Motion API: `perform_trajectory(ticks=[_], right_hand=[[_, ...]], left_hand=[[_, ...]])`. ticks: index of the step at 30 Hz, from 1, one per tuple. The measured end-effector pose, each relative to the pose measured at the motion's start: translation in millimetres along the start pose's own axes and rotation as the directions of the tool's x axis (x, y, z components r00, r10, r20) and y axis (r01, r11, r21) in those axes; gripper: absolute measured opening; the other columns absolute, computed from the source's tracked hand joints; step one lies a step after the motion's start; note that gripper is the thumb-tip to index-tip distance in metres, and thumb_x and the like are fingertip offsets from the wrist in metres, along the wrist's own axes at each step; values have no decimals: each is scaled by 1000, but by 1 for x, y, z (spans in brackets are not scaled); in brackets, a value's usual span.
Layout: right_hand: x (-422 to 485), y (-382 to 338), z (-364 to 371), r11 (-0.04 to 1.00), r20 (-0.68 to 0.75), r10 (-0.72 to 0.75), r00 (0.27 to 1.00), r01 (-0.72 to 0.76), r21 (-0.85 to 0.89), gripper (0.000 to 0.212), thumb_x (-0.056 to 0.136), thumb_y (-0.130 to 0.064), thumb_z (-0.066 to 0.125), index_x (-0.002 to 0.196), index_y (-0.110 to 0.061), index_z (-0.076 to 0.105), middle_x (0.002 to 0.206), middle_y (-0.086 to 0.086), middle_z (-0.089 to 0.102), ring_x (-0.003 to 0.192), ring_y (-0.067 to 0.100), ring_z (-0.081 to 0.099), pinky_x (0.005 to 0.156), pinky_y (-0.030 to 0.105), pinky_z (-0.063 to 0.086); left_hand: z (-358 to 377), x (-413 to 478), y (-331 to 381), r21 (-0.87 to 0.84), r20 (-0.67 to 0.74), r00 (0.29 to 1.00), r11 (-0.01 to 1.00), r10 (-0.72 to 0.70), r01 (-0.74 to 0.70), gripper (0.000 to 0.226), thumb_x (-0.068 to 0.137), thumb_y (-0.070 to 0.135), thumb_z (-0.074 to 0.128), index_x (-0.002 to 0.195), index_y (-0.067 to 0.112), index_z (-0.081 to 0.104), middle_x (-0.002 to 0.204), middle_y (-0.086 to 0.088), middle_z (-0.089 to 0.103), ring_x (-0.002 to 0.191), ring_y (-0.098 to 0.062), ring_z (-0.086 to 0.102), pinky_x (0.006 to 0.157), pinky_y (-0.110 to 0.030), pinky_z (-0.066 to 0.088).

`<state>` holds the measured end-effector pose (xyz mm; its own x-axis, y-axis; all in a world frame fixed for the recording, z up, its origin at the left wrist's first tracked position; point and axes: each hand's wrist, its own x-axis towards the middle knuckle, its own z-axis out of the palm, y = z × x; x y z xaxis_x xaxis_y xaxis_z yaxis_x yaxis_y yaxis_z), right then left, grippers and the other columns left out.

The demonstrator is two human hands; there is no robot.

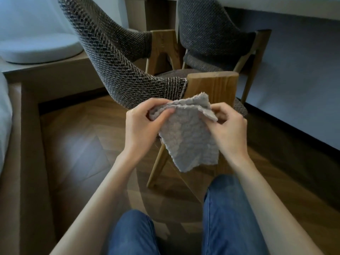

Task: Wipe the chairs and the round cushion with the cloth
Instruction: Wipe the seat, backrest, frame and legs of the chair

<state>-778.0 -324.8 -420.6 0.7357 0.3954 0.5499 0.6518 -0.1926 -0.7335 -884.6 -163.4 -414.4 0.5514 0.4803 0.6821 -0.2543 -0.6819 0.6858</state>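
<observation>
A grey knitted cloth (187, 137) hangs in front of me, held at its top edge by both hands. My left hand (141, 126) pinches its upper left corner and my right hand (230, 129) pinches its upper right corner. Just behind the cloth is the nearer chair (110, 57), with a woven dark-and-light curved back and wooden armrests. A second chair (207, 30) in darker grey fabric stands behind it at the upper right. The round pale cushion (36, 50) lies on a wooden ledge at the upper left.
A wooden bench or ledge (55, 78) runs along the left side. A white tabletop (287, 8) spans the upper right above a grey wall. Wooden herringbone floor (82, 140) lies below. My knees in blue jeans (228, 218) are at the bottom.
</observation>
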Motion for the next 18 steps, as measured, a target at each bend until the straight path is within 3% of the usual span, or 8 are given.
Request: perform_trajectory(ticks=[3,5,6,8,11,14,18], right_hand=[[29,-11,2,980,-177,91,980,-57,189,11,89,-26,67,99,-23,63,86,-7,70,72,3,68,61,23,57],[43,-11,8,953,-266,140,954,-56,299,14,91,-20,64,104,-19,59,92,-8,67,80,5,69,67,27,59],[47,-10,13,961,-305,119,945,-32,276,19,91,-19,63,109,-17,57,96,-11,64,87,3,66,75,26,58],[48,-4,25,988,-332,3,943,49,148,38,91,-23,63,125,-15,48,110,-6,60,100,3,59,86,27,53],[43,12,45,974,-262,-208,942,174,-148,70,89,-36,65,145,-19,26,136,8,39,124,14,39,106,34,36],[49,23,55,839,-204,-365,909,226,-496,58,94,-47,51,146,-34,28,145,8,23,124,27,29,104,44,27],[63,29,53,709,-111,-455,883,284,-645,50,94,-59,39,140,-40,39,153,12,22,119,31,28,98,51,29]], left_hand=[[10,32,12,113,-62,993,989,99,-91,20,86,26,70,105,20,69,99,15,67,92,3,58,83,-15,44],[15,46,12,276,-76,982,950,175,-148,25,88,29,66,112,20,66,106,12,64,95,-2,52,87,-16,36],[17,51,11,330,-75,979,931,190,-155,29,89,31,64,116,21,64,110,9,62,99,-8,51,90,-20,35],[18,56,7,388,-53,980,908,190,-155,34,91,35,61,123,25,61,119,8,58,110,-14,49,96,-31,33],[18,57,-1,442,38,983,879,182,-180,37,94,40,55,129,31,55,123,14,57,120,-7,47,102,-35,23],[17,58,-7,477,106,972,847,211,-236,36,99,40,44,133,31,53,119,17,61,115,-1,50,100,-26,13],[14,58,-14,497,134,954,815,268,-299,36,103,32,33,131,28,56,108,16,65,105,-3,54,100,-26,14]])
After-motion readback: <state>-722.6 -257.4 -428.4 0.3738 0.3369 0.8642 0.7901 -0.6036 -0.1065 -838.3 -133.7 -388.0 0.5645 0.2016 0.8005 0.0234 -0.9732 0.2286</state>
